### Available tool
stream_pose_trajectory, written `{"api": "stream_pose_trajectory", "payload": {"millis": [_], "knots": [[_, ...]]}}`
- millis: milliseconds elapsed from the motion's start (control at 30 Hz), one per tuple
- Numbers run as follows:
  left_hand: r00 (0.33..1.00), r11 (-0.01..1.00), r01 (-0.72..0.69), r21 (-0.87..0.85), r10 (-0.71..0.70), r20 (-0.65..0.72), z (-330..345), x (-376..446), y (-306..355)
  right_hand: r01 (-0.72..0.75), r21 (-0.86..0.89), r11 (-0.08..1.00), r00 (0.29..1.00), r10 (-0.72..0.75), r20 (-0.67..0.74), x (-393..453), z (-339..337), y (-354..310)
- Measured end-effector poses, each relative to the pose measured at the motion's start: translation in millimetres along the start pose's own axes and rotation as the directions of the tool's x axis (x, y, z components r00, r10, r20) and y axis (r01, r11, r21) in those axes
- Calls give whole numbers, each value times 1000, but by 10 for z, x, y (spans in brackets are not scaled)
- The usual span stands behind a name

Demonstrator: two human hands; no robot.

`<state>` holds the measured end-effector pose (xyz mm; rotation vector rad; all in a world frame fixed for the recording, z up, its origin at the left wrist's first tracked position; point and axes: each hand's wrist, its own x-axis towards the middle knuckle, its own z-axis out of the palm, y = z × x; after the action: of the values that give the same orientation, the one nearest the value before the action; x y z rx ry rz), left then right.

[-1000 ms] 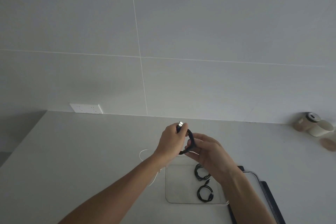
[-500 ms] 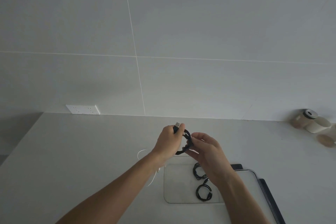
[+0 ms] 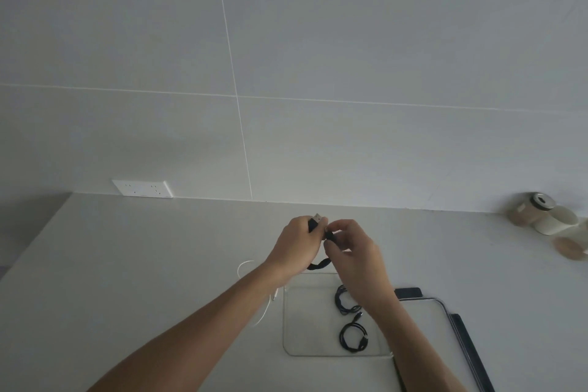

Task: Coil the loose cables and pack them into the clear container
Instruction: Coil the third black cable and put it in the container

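Both hands hold a black cable point(image 3: 319, 264) wound into a small coil above the white counter. My left hand point(image 3: 297, 245) grips the coil, and the silver USB plug point(image 3: 318, 219) sticks out above its fingers. Fingertips of my right hand point(image 3: 351, 251) pinch the cable's other end beside that plug. Below the hands sits the clear container point(image 3: 305, 321), holding two coiled black cables point(image 3: 353, 337), one partly hidden by my right wrist. A loose white cable point(image 3: 245, 267) lies on the counter left of the container, mostly behind my left forearm.
A clear lid with a metal rim point(image 3: 445, 312) and a dark flat object point(image 3: 467, 344) lie right of the container. Small jars and cups point(image 3: 541, 216) stand at the far right against the wall. A white wall socket point(image 3: 142, 188) sits at the back left.
My right hand has risen from the coil's side to its top, bringing its fingertips close to the plug. The left hand keeps its grip.
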<state>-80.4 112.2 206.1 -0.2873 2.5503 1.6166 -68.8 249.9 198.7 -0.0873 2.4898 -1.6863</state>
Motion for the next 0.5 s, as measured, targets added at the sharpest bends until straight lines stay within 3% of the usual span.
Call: {"api": "stream_pose_trajectory", "payload": {"millis": [100, 167, 200, 267, 367, 500], "knots": [[1000, 998, 1, 70, -2, 9, 45, 20, -95, 66, -315, 947, 998, -63, 20, -5, 62, 69], [1000, 996, 0, 93, 0, -3, 77, 14, -166, 68, -396, 916, 997, -51, 52, 4, 85, 134], [1000, 994, -1, 108, 2, -12, 94, 8, -203, 31, -328, 944, 999, -18, 44, 12, 92, 148], [1000, 994, -2, 109, 3, -17, 124, -4, -266, -85, -29, 996, 996, 86, 21, 27, 90, 159], [1000, 999, -28, 45, 28, -11, 148, -29, -305, -217, 348, 912, 975, 218, 38, 59, 60, 203], [998, 999, -53, 6, 53, 17, 193, -53, -336, -283, 512, 811, 952, 303, 46, 65, 61, 303]]}}
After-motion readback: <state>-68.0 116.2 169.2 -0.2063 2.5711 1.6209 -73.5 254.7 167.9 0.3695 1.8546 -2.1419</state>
